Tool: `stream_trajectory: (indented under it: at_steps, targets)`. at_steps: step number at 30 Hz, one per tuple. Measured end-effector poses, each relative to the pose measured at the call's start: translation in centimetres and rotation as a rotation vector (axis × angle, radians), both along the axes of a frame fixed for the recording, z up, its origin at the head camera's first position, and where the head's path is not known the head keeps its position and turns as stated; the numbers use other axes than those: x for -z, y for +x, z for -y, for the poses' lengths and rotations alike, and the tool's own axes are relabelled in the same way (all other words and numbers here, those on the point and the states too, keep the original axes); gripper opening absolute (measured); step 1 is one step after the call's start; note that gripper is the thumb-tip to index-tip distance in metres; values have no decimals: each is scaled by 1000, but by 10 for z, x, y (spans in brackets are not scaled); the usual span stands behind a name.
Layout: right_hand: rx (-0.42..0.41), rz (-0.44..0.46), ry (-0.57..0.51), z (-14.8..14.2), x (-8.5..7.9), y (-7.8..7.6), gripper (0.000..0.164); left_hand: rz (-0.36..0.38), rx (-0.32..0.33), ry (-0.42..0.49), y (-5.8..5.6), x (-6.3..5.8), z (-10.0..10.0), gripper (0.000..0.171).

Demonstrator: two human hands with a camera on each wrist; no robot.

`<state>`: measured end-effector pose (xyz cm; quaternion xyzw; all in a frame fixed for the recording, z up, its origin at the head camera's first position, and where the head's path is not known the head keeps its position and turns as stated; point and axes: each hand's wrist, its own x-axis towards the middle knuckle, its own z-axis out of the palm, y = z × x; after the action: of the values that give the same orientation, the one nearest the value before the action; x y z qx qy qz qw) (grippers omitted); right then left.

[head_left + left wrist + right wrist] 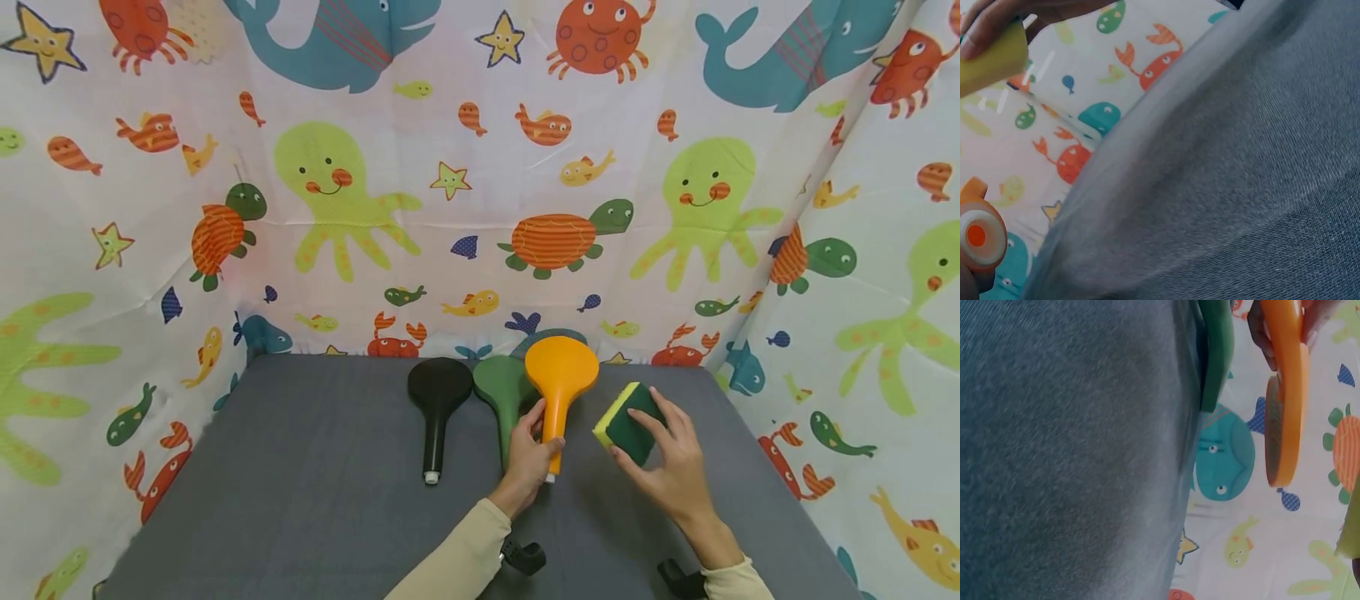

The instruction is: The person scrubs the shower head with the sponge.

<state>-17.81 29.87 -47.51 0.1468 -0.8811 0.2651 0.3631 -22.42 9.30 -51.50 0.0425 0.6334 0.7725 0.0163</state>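
Observation:
My left hand [528,460] grips the handle of an orange shower head [562,367], its round back facing up. In the left wrist view the white hollow end of that handle [985,244] faces the camera. The right wrist view shows the orange shower head [1294,419] edge-on, raised off the table. To its right, my right hand [681,479] pinches a yellow and green sponge [633,425] between thumb and fingers, apart from the shower head. A green shower head [498,387] lies just left of the orange one, partly hidden by my left hand.
A black shower head [438,387] lies left of the green one on the grey cloth-covered table [300,483]. White fabric with sea-animal prints [435,233] stands around the back and both sides. Black wrist mounts [525,557] show near both sleeves.

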Motion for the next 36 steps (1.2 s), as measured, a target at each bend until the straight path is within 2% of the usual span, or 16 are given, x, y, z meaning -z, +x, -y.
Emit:
stream_trajectory:
  at_steps: [3, 10, 14, 24, 32, 36]
  targets:
    - [18, 27, -17, -3, 4, 0, 61, 11, 22, -26, -3, 6, -3, 71]
    - [23, -29, 1, -8, 9, -4, 63, 15, 74, -16, -15, 21, -15, 73]
    - [25, -37, -2, -9, 11, -5, 63, 46, 88, -16, -21, 29, -22, 74]
    - [38, -29, -5, -12, 15, -9, 62, 145, 85, 35, -32, 37, -35, 75]
    - [51, 5, -5, -12, 14, -9, 63, 187, 69, 55, -41, 47, -42, 75]
    - [53, -6, 3, -12, 14, -10, 63, 190, 61, 37, -43, 51, -45, 75]
